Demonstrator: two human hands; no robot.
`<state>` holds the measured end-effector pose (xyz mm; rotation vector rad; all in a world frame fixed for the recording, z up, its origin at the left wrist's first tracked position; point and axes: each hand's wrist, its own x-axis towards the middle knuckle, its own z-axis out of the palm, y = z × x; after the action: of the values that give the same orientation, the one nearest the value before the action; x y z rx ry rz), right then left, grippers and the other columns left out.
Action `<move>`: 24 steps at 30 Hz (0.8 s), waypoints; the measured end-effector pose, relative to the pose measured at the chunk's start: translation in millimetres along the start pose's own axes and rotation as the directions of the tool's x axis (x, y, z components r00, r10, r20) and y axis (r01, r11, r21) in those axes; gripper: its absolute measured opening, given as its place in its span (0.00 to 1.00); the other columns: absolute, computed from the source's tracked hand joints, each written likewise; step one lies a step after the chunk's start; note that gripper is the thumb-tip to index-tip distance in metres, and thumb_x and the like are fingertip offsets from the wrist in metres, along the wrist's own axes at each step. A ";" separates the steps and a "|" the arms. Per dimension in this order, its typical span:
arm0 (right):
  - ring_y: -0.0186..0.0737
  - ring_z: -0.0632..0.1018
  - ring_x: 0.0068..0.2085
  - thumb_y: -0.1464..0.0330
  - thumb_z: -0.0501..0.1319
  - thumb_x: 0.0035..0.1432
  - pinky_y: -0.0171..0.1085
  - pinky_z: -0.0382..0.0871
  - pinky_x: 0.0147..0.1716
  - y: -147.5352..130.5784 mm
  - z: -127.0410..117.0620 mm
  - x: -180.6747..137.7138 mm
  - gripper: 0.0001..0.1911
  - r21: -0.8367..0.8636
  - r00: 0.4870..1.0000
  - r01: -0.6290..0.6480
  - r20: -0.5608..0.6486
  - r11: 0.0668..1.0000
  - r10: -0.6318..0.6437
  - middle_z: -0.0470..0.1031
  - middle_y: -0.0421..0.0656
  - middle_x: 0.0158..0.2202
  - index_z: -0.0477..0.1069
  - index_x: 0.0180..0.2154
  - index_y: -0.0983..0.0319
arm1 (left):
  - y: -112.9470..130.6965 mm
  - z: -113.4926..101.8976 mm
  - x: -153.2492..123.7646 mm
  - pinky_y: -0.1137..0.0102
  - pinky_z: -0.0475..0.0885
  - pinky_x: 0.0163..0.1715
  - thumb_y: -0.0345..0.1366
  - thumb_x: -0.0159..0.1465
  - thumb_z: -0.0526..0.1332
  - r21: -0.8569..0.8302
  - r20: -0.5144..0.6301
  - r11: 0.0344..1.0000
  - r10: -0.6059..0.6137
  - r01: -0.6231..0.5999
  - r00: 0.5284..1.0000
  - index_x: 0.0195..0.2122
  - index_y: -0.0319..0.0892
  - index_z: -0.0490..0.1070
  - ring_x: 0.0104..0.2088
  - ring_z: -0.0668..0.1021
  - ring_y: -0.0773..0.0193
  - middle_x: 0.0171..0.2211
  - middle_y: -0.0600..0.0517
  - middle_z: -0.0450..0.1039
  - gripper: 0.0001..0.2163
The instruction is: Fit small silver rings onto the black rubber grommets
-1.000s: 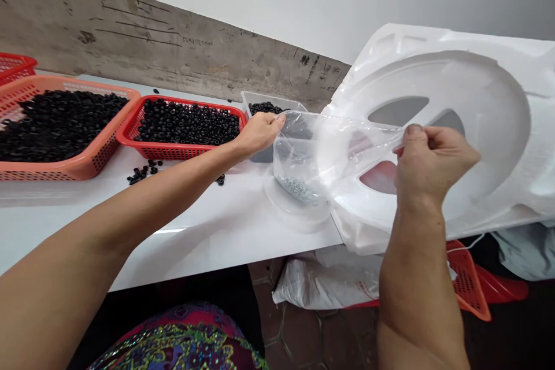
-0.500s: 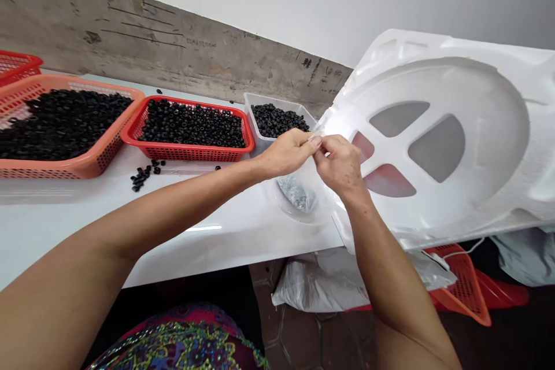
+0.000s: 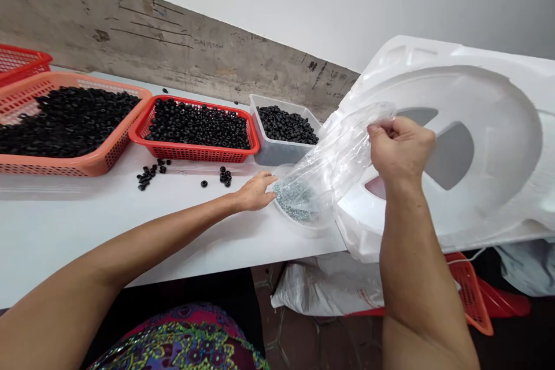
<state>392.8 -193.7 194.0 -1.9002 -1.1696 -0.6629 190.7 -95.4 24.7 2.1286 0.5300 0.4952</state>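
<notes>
My right hand (image 3: 401, 153) is closed on the upper end of a clear plastic bag (image 3: 347, 147), raised at an angle. The bag's lower part hangs over a round translucent bowl (image 3: 310, 231) on the table. Inside that bowl lie many small shiny grey-green pieces (image 3: 297, 199), too small to name and partly seen through the film. At the bowl's left rim is my left hand (image 3: 256, 192), its thumb and fingers apart. Whether it touches the bowl or the bag's edge is hard to tell.
Behind the bowl stands a clear bin (image 3: 280, 153) of black rings. Left of it are a red basket (image 3: 195, 153) and an orange basket (image 3: 93, 165), also filled with black parts. Loose black rings (image 3: 225, 176) lie on the table. A large white foam piece (image 3: 485, 219) occupies the right.
My hands have parted from the bag's gathered end. The right moved up and right, stretching the bag; the left came down to the bowl's rim. More of the bowl's contents now shows.
</notes>
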 end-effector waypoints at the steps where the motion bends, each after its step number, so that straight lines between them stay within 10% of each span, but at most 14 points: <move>1: 0.42 0.74 0.31 0.68 0.61 0.49 0.43 0.68 0.35 0.9 -0.6 0.8 0.03 0.002 1.000 -0.008 0.015 1.000 0.008 0.73 0.40 0.26 0.73 0.26 0.59 | 0.5 0.2 -0.4 0.60 0.63 0.58 0.34 0.58 0.60 -0.012 0.003 1.000 0.005 -0.005 1.000 0.53 0.39 0.70 0.56 0.70 0.50 0.56 0.40 0.65 0.20; 16: 0.48 0.77 0.37 0.69 0.57 0.56 0.43 0.70 0.35 -12.1 -19.0 -12.0 0.09 -0.211 0.914 0.370 -0.091 0.905 -0.395 0.77 0.49 0.30 0.68 0.24 0.60 | -6.3 -0.3 -9.2 0.61 0.69 0.48 0.38 0.54 0.65 -0.308 -0.064 0.928 -0.240 0.210 0.969 0.54 0.38 0.69 0.48 0.75 0.50 0.53 0.38 0.69 0.26; 20: 0.49 0.79 0.44 0.70 0.58 0.57 0.47 0.74 0.43 -42.2 -21.1 -48.6 0.07 -0.085 0.894 0.372 -0.236 0.924 -0.381 0.79 0.48 0.41 0.75 0.35 0.60 | 15.6 -13.2 -18.7 0.62 0.72 0.39 0.50 0.56 0.64 -0.723 0.154 0.617 -0.294 0.311 0.943 0.56 0.37 0.63 0.40 0.77 0.55 0.48 0.37 0.70 0.31; 24: 0.50 0.77 0.50 0.74 0.58 0.55 0.51 0.73 0.48 -82.6 -5.8 -114.3 0.19 0.267 0.873 0.466 0.014 0.843 -0.487 0.76 0.45 0.49 0.73 0.47 0.52 | 28.2 -33.5 -25.3 0.60 0.74 0.35 0.66 0.56 0.52 -0.930 0.313 0.168 -0.101 0.326 0.944 0.54 0.40 0.64 0.35 0.79 0.55 0.40 0.40 0.74 0.36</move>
<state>268.4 -232.5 139.7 -1.4322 -1.7226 -0.6589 157.6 -102.2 62.3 0.7499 0.2427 0.3040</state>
